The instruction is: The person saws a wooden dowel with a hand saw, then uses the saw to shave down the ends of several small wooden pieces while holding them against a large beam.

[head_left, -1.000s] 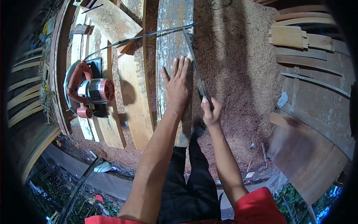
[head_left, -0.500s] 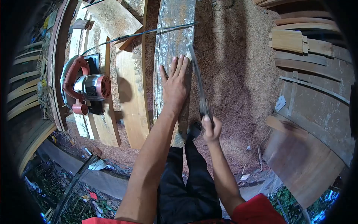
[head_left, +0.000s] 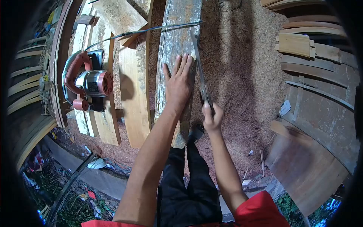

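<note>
My left hand (head_left: 178, 84) lies flat, fingers spread, on a long weathered grey plank (head_left: 177, 41) that runs away from me. My right hand (head_left: 211, 116) grips the handle of a long thin blade (head_left: 198, 64) that rests along the plank's right edge, its tip near a black cable (head_left: 151, 31) crossing the plank. My black trousers and a foot show below the plank's near end.
A red and silver circular saw (head_left: 89, 83) sits on pale boards (head_left: 134, 87) to the left. Sawdust (head_left: 238, 75) covers the ground on the right. Curved wooden planks (head_left: 321, 98) are stacked at far right and far left.
The blade slid toward me along the plank's edge and then away again, with my right hand on it. My left hand stayed pressed on the plank.
</note>
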Available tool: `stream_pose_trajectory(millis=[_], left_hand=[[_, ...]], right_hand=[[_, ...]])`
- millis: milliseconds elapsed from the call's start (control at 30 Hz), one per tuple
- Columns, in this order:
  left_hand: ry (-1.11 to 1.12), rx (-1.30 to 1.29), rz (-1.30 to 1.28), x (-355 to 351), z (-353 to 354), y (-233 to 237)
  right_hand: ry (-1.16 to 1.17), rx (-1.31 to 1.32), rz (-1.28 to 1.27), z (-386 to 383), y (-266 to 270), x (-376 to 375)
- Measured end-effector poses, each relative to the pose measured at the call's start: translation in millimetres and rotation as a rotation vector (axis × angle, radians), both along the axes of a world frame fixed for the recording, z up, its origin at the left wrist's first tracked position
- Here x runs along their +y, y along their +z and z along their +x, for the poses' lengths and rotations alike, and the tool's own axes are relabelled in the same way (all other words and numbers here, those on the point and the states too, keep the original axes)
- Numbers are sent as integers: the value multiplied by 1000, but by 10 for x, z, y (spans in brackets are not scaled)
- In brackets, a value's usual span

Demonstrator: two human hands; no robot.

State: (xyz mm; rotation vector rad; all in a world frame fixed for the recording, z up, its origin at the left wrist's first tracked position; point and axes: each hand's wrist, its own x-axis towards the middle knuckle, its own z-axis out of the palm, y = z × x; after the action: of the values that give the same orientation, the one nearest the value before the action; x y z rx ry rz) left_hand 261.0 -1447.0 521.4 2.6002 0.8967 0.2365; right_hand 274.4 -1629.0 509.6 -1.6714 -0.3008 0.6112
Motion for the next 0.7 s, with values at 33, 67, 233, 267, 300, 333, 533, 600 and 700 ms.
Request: stream_pose_trajectory(millis=[33, 67, 233, 267, 300, 333, 533, 600, 700], left_hand=[[-4, 6, 0, -9, -13, -3], [-8, 6, 0, -10, -13, 5], [2, -33, -32, -22, 0, 82], [3, -31, -33, -29, -3, 84], [4, -31, -30, -23, 4, 74], [1, -28, -31, -23, -3, 67], [-10, 9, 7, -6, -20, -23], [-6, 0, 3, -26, -19, -16], [-4, -6, -5, -10, -26, 9]], right_hand=[[-3, 0, -6, -103, 4, -144], [-7, -42, -37, -231, 37, -313], [46, -7, -23, 133, 52, 120], [40, -1, -52, 130, 70, 157], [25, 6, -38, 76, 53, 104], [7, 17, -28, -80, 36, -59], [11, 10, -27, 8, -12, 70], [-18, 58, -7, -60, -16, -4], [-24, 46, -10, -283, 120, -278]])
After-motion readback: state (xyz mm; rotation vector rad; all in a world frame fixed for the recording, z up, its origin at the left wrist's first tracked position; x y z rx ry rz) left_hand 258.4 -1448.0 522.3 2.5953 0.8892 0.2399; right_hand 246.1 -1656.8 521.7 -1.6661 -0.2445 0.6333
